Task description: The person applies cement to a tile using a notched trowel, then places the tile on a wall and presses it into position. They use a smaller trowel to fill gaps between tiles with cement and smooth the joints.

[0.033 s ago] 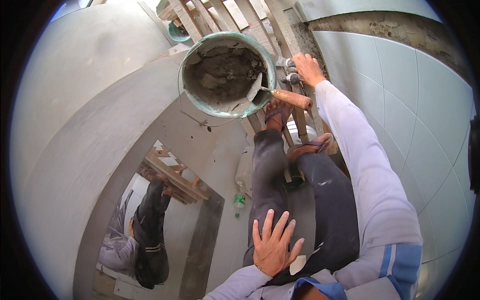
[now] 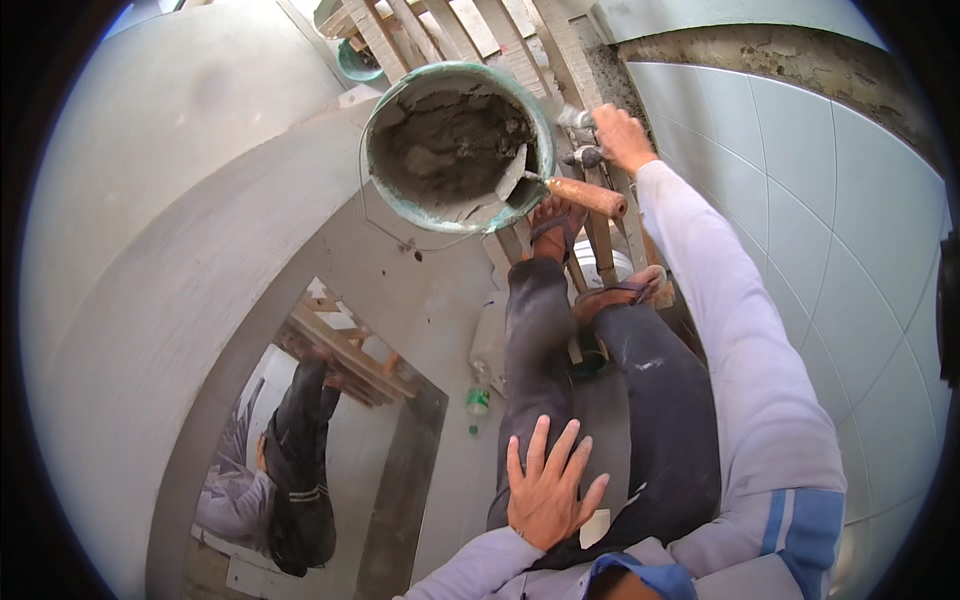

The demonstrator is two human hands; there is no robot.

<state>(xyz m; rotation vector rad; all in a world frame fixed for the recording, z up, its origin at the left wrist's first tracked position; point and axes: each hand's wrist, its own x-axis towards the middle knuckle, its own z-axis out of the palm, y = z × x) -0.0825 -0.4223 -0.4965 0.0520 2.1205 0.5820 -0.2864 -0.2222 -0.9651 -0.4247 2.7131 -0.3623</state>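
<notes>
My left hand point(image 2: 552, 490) lies with fingers spread on my left thigh. My right hand point(image 2: 624, 138) is closed at the right of the bucket, above the wooden slats. A small pale grey thing point(image 2: 575, 117) sticks out at its fingertips; its kind does not show. Just below lies a dark, rounded thing with a shaft point(image 2: 584, 157). The green-rimmed bucket point(image 2: 378, 190) holds wet grey mortar point(image 2: 445, 140). A trowel point(image 2: 588, 196) rests over the bucket's right rim, blade inside, its wooden handle pointing right.
Wooden slats point(image 2: 490, 22) make the platform under my sandalled feet. Below are a plastic bottle point(image 2: 478, 402) and a white bucket point(image 2: 605, 262). A tiled wall point(image 2: 800, 200) stands close on the right, a curved plastered wall point(image 2: 240, 190) on the left. A mirror-like panel point(image 2: 340, 430) reflects my legs.
The fingers of my right hand have curled in, and the small pale thing has shifted with them. My left hand stays spread on the thigh.
</notes>
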